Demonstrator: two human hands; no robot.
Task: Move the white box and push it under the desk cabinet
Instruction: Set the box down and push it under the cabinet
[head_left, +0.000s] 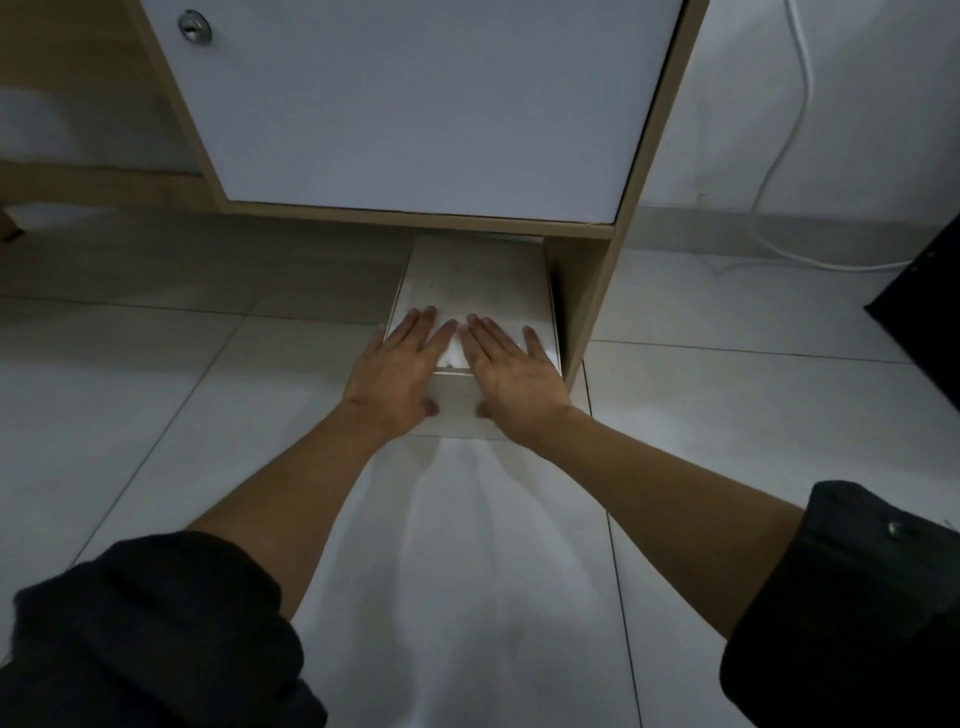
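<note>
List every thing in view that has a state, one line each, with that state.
white box: on the floor, far end under the cabinet, near end sticking out
cabinet door: closed
left hand: flat on the box, fingers spread
right hand: flat on the box, fingers spread
white cable: trailing down to the floor

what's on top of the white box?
Both hands: left hand and right hand lie flat on the white box. Its far end is hidden under the cabinet.
</note>
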